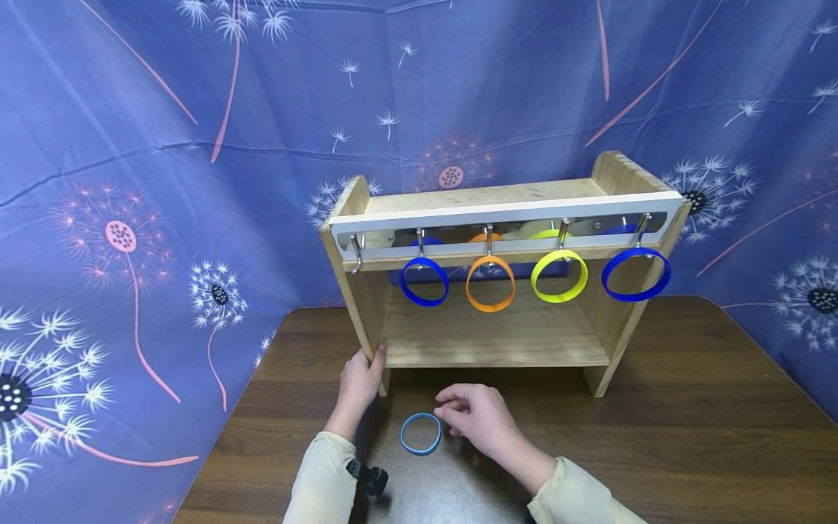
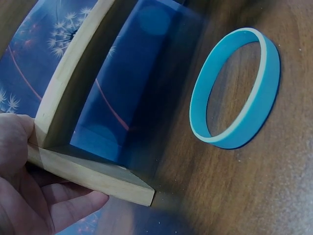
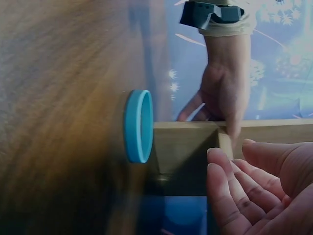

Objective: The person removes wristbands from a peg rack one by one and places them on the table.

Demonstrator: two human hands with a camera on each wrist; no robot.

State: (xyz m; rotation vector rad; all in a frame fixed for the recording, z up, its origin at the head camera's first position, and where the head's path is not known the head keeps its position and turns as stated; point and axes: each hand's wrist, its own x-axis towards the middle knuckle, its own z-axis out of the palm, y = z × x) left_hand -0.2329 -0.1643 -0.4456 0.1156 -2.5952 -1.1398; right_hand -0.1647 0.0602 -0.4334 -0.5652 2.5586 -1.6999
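My left hand [image 1: 358,380] grips the lower left side panel of a wooden shelf [image 1: 373,313]; in the left wrist view, its thumb and fingers [image 2: 73,208] lie on either side of the board. A light-blue silicone wristband [image 1: 421,453] lies on the table between my hands, in front of the shelf. Just right of it hovers my right hand [image 1: 481,418], fingers loosely bent and holding nothing. In the right wrist view the wristband [image 3: 132,127] is apart from the fingertips [image 3: 215,171].
Along the shelf's front rail hang a blue wristband [image 1: 424,303], an orange one [image 1: 491,308], a yellow one [image 1: 559,298] and a dark-blue one [image 1: 635,297], each on a metal hook. The leftmost hook [image 1: 356,255] is bare. Behind the brown table [image 1: 707,407] hangs a blue dandelion-print cloth [image 1: 275,196].
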